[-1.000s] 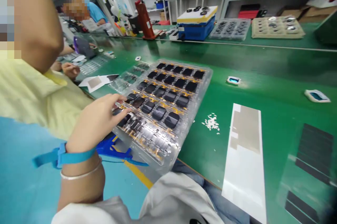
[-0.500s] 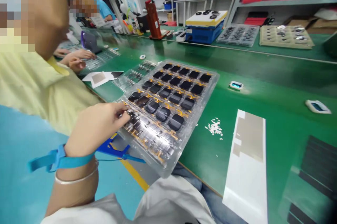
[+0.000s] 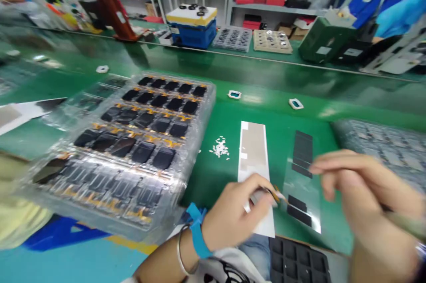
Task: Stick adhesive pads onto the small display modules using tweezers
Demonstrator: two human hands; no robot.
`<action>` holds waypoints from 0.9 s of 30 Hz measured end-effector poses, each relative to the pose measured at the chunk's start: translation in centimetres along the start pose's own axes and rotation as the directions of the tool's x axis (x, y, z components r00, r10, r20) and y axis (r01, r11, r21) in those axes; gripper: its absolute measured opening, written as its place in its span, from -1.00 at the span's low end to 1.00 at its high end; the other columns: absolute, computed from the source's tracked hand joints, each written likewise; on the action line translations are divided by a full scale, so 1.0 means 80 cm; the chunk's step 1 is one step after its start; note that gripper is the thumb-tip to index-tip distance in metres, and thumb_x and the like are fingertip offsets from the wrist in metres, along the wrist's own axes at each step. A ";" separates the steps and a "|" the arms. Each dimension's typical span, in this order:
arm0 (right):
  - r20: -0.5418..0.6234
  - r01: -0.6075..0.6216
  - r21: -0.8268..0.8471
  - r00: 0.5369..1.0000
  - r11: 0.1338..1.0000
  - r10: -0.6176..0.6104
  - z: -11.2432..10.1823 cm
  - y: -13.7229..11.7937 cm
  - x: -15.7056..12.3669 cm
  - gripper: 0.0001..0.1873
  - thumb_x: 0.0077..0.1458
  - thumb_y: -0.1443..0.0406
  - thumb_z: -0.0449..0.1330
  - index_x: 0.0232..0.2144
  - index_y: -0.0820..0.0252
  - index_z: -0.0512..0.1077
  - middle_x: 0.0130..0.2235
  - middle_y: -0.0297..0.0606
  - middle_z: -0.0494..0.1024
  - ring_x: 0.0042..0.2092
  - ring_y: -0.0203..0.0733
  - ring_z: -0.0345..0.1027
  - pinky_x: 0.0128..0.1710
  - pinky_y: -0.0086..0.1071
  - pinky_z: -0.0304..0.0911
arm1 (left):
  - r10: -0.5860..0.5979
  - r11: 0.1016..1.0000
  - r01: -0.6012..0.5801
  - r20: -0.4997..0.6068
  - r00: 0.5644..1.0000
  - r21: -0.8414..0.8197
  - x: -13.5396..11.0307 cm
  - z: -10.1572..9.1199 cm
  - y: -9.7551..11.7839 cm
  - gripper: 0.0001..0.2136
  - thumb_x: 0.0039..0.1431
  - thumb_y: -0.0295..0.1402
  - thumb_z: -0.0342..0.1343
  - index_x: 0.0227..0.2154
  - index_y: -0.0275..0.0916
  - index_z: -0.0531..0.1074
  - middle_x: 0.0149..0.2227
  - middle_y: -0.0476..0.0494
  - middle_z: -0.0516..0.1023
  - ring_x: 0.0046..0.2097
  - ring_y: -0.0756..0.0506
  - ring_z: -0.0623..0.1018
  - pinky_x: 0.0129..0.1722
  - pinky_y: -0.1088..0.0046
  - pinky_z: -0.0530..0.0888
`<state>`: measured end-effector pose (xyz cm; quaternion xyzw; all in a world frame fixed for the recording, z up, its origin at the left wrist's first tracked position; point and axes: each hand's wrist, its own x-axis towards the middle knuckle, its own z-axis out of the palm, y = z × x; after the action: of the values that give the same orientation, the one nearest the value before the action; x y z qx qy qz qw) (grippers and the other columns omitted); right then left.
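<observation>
Pinching a small flat part (image 3: 271,195) with an orange tail, the left hand (image 3: 236,214) closes narrowly above a white backing strip (image 3: 262,225) at lower center. The right hand (image 3: 362,194), too blurred to tell what it holds, curls just beside a clear film (image 3: 301,190) at lower right. A clear blister tray (image 3: 208,114) of black-faced parts fills the left.

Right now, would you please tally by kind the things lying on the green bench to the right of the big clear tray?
Small white-rimmed pieces: 2
White strip with beige film: 1
Clear sheet with black strips: 1
Heap of white scraps: 1
Tray of grey parts: 1
Total: 6
</observation>
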<state>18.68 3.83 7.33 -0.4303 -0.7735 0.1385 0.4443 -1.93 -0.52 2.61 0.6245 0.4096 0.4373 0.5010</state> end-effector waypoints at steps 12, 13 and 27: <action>0.250 0.373 -0.095 0.906 0.923 -0.340 0.101 0.010 0.023 -0.89 0.28 0.45 0.17 -0.18 0.24 0.48 -0.26 -0.22 0.58 -0.30 -0.33 0.50 -0.40 -0.50 0.39 | -0.110 0.992 0.082 -0.362 0.926 -0.091 0.014 -0.030 -0.037 -0.89 0.42 -0.34 0.04 -0.24 -0.21 0.42 -0.39 0.00 0.49 -0.44 0.02 0.51 -0.42 0.57 0.45; 0.253 0.395 -0.098 0.898 0.914 -0.361 0.103 0.013 0.020 -0.87 0.27 0.46 0.17 -0.16 0.27 0.48 -0.25 -0.21 0.59 -0.29 -0.32 0.51 -0.38 -0.48 0.42 | -0.113 0.992 0.088 -0.369 0.923 -0.085 0.013 -0.029 -0.038 -0.89 0.43 -0.34 0.04 -0.23 -0.20 0.43 -0.38 0.00 0.50 -0.44 0.02 0.52 -0.42 0.57 0.46; 0.346 0.422 -0.232 0.878 0.876 -0.332 0.108 0.007 0.011 -0.81 0.34 0.46 0.08 -0.10 0.37 0.47 -0.20 -0.13 0.66 -0.26 -0.17 0.59 -0.34 -0.34 0.46 | -0.006 0.966 0.100 -0.364 0.931 0.239 0.011 -0.032 -0.036 -0.88 0.38 -0.47 0.05 -0.17 -0.16 0.46 -0.34 0.03 0.53 -0.36 0.04 0.55 -0.33 0.63 0.45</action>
<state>11.85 6.33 2.60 -0.3063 -0.9123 -0.0084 0.2716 -4.33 1.50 0.23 0.5813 0.5638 0.4744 0.3452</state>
